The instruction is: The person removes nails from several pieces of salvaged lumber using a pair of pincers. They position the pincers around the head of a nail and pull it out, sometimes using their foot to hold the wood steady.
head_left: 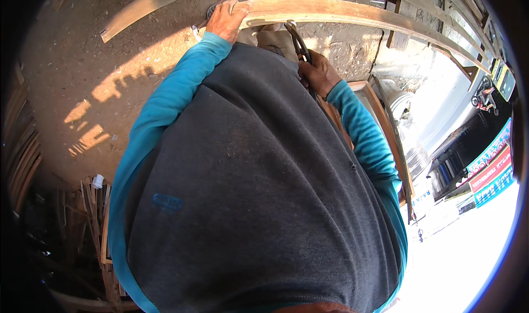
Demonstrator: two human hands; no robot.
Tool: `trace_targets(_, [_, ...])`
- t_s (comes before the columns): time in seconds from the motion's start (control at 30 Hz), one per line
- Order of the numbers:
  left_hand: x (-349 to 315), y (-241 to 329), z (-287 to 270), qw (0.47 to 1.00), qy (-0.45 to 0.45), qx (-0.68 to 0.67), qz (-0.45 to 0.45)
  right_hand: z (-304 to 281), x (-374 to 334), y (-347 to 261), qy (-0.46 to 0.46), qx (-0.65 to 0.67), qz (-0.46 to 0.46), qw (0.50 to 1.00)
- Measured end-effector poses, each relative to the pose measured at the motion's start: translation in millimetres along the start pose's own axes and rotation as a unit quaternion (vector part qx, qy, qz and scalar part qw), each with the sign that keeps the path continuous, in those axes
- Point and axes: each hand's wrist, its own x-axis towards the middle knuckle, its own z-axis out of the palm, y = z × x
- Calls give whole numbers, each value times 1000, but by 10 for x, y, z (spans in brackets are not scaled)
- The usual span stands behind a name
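Two hands at the far wooden plank (330, 11): left hand (227, 20) flat on it, right hand (317, 73) gripping dark pincers (297, 42).

Hard sun pours from my right, blowing the street (468, 269) to white glare; my shadow falls across the dusty concrete floor (82, 65). Fisheye bends the edges, corners black.
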Motion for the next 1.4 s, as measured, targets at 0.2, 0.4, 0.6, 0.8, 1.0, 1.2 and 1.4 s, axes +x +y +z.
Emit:
trace_targets(0.2, [14, 43, -34, 1000, -6, 3, 8, -156, 69, 131, -13, -81, -46, 996])
trace_targets(0.4, [3, -8, -32, 1000, -18, 22, 7, -819, 269, 122, -157, -171, -3, 973])
trace_targets(0.6, [77, 25, -52, 999, -20, 39, 11, -2090, 544, 360, -89, -511, -214, 828])
trace_targets(0.8, [60, -153, -74, 997, -61, -14, -37, -3215, -580, 781, 104, -36, -31, 993])
trace_targets(1.0, [374, -324, -160, 979, -185, -48, -72, -3311, -697, 1331, 293, 213, -167, 917])
trace_targets(1.2, [456, -176, -288, 977, -175, -79, -94, -1389, -301, 328, 56, 243, -83, 965])
trace_targets(1.4, [449, -379, -118, 977, -181, -108, -38, -102, -52, -288, -89, 19, -70, 993])
